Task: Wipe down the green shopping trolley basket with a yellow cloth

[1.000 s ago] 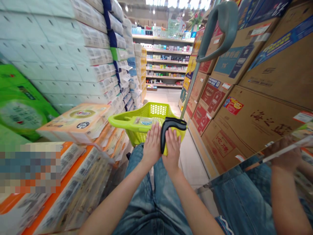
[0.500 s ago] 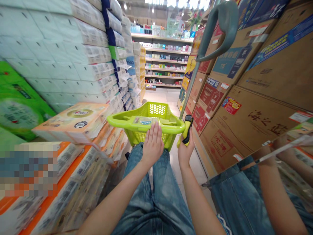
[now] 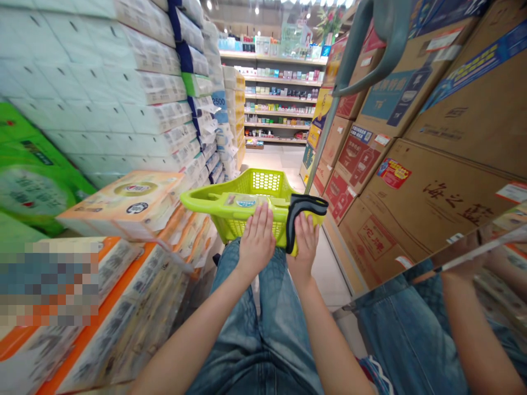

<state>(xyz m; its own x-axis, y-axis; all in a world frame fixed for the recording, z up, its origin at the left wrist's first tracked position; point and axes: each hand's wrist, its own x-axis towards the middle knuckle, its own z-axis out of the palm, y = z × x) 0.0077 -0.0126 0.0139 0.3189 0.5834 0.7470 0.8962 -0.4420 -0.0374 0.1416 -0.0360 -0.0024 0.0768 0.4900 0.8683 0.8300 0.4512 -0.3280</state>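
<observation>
Yellow cloth point(image 3: 308, 205) with black-grey edging sits over the right end of the green basket's point(image 3: 196, 203) near rim, under the right hand's point(image 3: 302, 249) fingers; edging shows beyond the fingertips and along their left. Those fingers lie flattish; can't tell if clamped. Left hand point(image 3: 256, 244): fingers straight, together, at rim.

Faded blue jeans point(image 3: 269, 329) were worn, seamed down the middle and creased. Forearms point(image 3: 201, 321) were uncovered. By the right elbow, blue-and-red cloth point(image 3: 374, 368) was seen, marked with a white zigzag.
</observation>
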